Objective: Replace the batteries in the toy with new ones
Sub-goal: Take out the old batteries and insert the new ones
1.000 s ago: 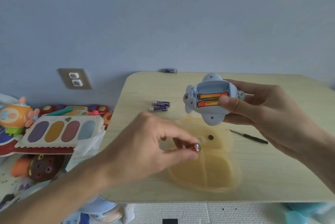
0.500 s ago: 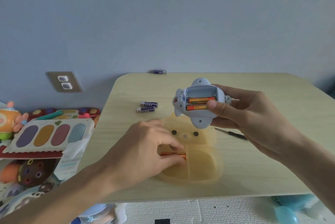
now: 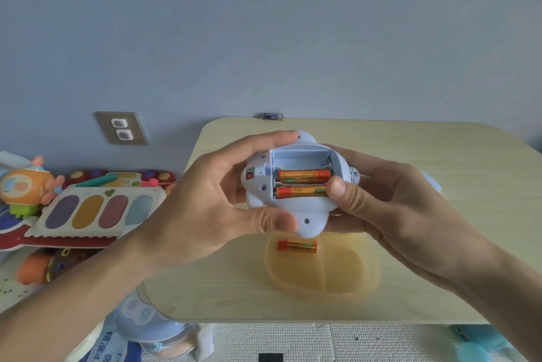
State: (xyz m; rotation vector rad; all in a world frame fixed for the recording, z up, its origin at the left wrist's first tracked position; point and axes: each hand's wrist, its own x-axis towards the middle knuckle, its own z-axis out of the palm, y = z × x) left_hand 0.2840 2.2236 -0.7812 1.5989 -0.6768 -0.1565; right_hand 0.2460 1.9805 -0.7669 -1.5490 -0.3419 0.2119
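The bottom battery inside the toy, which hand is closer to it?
Right. The right hand has its thumb over the end of the bottom battery. The left hand grips the other side of the toy, off the battery.

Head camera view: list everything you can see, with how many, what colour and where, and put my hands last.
light wooden table: one, pale wood, centre
pale blue plastic toy: one, pale blue, held above the table, battery compartment open
orange batteries in the toy: two, orange, lower two slots; top slot empty
translucent yellow plastic tray: one, yellow, table's near side
loose orange battery: one, orange, lying in the tray
dark purple battery: one, purple, table's far edge
beige wall socket: one, beige, wall at left
colourful toys: several, mixed colours, floor at left
left hand: grips the toy's left side
right hand: grips the toy's right side, thumb on the lower battery
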